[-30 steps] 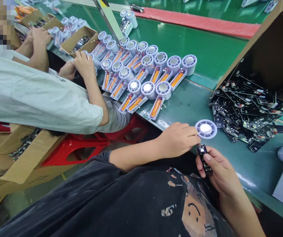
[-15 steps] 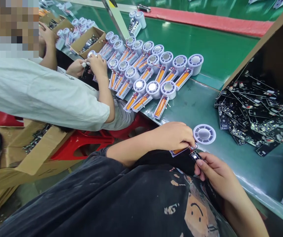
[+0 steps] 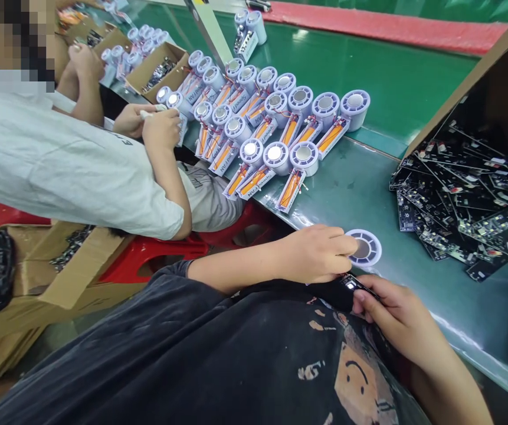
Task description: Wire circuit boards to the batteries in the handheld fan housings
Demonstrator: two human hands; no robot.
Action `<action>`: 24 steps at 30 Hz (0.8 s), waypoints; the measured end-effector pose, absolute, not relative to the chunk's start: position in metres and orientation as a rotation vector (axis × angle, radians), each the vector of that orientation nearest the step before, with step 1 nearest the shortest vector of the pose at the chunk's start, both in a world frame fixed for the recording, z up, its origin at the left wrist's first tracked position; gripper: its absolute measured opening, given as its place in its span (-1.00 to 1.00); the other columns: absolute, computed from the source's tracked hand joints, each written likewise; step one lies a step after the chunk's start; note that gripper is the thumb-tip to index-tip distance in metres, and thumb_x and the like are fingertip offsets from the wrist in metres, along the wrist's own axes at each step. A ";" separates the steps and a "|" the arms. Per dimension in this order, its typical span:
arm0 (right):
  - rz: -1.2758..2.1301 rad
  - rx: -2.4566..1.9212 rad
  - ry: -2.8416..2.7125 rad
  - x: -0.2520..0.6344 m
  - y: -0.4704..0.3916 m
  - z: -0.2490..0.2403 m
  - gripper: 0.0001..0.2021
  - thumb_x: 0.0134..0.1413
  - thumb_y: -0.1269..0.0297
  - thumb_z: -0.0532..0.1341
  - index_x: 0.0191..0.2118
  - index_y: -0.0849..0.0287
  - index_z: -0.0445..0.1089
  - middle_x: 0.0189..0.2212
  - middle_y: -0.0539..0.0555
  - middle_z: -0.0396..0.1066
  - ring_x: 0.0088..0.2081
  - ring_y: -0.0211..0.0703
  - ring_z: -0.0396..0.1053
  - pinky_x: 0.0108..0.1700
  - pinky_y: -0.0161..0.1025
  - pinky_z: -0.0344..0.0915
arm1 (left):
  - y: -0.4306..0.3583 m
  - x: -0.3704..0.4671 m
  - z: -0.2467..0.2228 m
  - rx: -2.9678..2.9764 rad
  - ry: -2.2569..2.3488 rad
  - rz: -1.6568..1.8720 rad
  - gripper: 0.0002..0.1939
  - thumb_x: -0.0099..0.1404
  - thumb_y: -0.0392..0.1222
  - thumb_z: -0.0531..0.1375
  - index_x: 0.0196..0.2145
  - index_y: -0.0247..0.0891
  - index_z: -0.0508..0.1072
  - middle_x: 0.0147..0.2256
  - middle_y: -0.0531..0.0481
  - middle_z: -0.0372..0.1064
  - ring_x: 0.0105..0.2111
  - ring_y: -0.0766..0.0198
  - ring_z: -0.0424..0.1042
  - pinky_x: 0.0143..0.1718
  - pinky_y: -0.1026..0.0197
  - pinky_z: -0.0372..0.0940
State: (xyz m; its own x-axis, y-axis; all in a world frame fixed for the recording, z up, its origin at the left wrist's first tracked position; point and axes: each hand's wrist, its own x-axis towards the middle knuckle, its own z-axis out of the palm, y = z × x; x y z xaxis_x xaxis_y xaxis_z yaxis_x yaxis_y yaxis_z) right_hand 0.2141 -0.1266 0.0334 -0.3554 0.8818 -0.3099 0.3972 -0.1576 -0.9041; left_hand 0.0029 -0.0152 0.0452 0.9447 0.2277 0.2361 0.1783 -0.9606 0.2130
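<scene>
My right hand [image 3: 389,307] pinches a small black circuit board [image 3: 351,284] with a white part on it, near the table's front edge. Just left of the board is my left hand [image 3: 320,254], its fingers closed by the board's end; what they grip there is hidden. Beyond my fingertips a round lavender fan head [image 3: 366,248] with a grey centre lies at the table edge, partly covered by my left hand. Its handle cannot be seen under that hand.
Several fan units [image 3: 303,158] with orange batteries and red wires stand in rows ahead. Black circuit boards [image 3: 457,195] fill a tilted box at the right. A co-worker's arm [image 3: 163,144] is at the left, near a cardboard box [image 3: 178,56].
My left hand has shifted slightly right and now covers part of the fan head and its handle. The co-worker's hands have moved back left, uncovering fan units beside them.
</scene>
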 end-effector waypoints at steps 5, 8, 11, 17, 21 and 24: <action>1.521 -1.522 -1.455 0.216 -0.126 0.024 -0.61 0.27 -0.08 0.09 -0.37 0.13 0.40 -0.54 0.01 0.41 -0.57 -0.30 0.30 -0.50 -0.31 0.26 | -0.022 0.000 0.031 2.713 0.464 0.523 -0.76 0.48 -0.27 0.02 -0.20 -0.29 0.50 -0.26 -0.08 0.52 -0.26 0.28 0.43 -0.16 0.21 0.31; 1.485 -1.578 -1.399 0.214 -0.127 0.017 -0.60 0.24 -0.12 0.10 -0.33 0.13 0.42 -0.53 0.02 0.41 -0.57 -0.29 0.30 -0.49 -0.30 0.27 | -0.028 -0.003 0.026 2.590 0.675 0.609 -0.77 0.49 -0.24 0.05 -0.23 -0.30 0.50 -0.34 -0.03 0.50 -0.33 0.31 0.44 -0.23 0.25 0.31; 1.453 -1.640 -1.397 0.211 -0.125 0.015 -0.61 0.23 -0.11 0.10 -0.32 0.12 0.42 -0.53 0.01 0.41 -0.57 -0.28 0.30 -0.48 -0.29 0.27 | -0.031 -0.004 0.024 2.553 0.784 0.668 -0.75 0.49 -0.21 0.07 -0.29 -0.30 0.50 -0.37 -0.01 0.50 -0.35 0.32 0.45 -0.27 0.27 0.32; 1.413 -1.675 -1.414 0.208 -0.124 0.017 -0.62 0.20 -0.10 0.10 -0.37 0.11 0.39 -0.55 0.00 0.41 -0.58 -0.27 0.31 -0.48 -0.29 0.27 | -0.032 -0.015 0.017 2.779 0.575 0.922 -0.82 0.46 -0.25 0.11 -0.14 -0.29 0.51 -0.21 -0.05 0.57 -0.24 0.30 0.50 -0.18 0.22 0.38; 1.394 -1.662 -1.402 0.209 -0.126 0.016 -0.62 0.19 -0.11 0.12 -0.36 0.12 0.39 -0.56 0.00 0.41 -0.59 -0.28 0.31 -0.50 -0.31 0.26 | -0.035 -0.021 0.014 2.873 0.544 0.917 -0.77 0.47 -0.27 0.06 -0.03 -0.30 0.48 -0.18 -0.06 0.55 -0.22 0.30 0.47 -0.16 0.22 0.37; 1.369 -1.658 -1.390 0.211 -0.129 0.013 -0.62 0.21 -0.11 0.11 -0.32 0.12 0.41 -0.55 0.00 0.42 -0.59 -0.28 0.32 -0.50 -0.31 0.27 | -0.042 -0.017 0.017 2.941 0.706 0.758 -0.74 0.47 -0.20 0.05 -0.01 -0.20 0.48 -0.18 -0.03 0.52 -0.21 0.26 0.43 -0.18 0.17 0.31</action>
State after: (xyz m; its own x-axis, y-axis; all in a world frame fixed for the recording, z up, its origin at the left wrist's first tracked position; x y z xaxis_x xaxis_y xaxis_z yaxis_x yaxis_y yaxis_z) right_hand 0.2113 -0.1294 0.0131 -0.0661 0.9391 -0.3373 0.3516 -0.2944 -0.8887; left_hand -0.0175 -0.0421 0.0169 0.7794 0.4327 0.4532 0.4210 -0.8973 0.1327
